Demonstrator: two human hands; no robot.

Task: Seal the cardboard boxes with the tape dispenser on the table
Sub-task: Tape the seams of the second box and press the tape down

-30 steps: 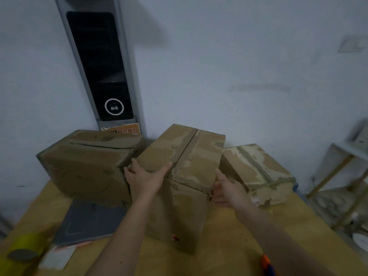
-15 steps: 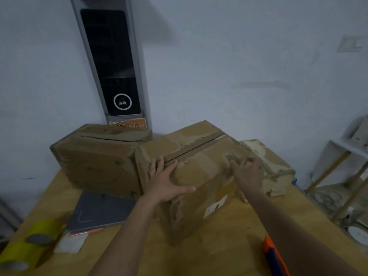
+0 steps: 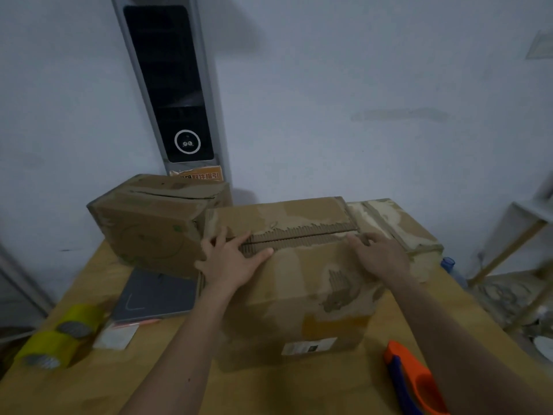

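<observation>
Turning the middle box [image 3: 299, 283] flat on the tabletop [image 3: 89, 295]
Both hands, left [image 3: 232, 262] and right [image 3: 380, 256], now lie spread by its open seam, ready for tape

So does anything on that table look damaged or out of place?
Yes. The middle box under both hands is worn: its outer paper is torn away along the top seam and on the front, baring the ribbed corrugation. The right box is peeled in pale patches, and the left box has a sagging, gapped top flap.
</observation>
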